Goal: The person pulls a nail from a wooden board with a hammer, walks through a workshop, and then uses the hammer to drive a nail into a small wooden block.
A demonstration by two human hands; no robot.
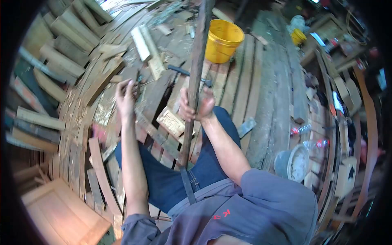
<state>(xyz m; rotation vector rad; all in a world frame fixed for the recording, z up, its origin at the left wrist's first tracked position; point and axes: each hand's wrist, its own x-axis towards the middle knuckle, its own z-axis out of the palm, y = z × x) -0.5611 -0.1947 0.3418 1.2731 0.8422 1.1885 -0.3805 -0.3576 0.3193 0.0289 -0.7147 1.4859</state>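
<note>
My right hand [200,105] is wrapped around a long dark wooden strip [198,53]. The strip stands up between my legs, its lower end near my lap and its top beyond the upper edge of the view. My left hand [125,96] is raised apart from the strip, fingers curled together; whether something small is in them I cannot make out. A hammer [179,70] lies behind the strip, partly covered by it. Below my hands, a short wood block with a chipped surface [171,121] rests among boards between my knees.
A yellow bucket [222,41] stands ahead on the plank floor. Boards [73,32] are stacked at left, above a wooden panel [65,212]. At right are a pail of grey material [292,163] and a plastic bottle [301,129]. Shavings and offcuts litter the floor.
</note>
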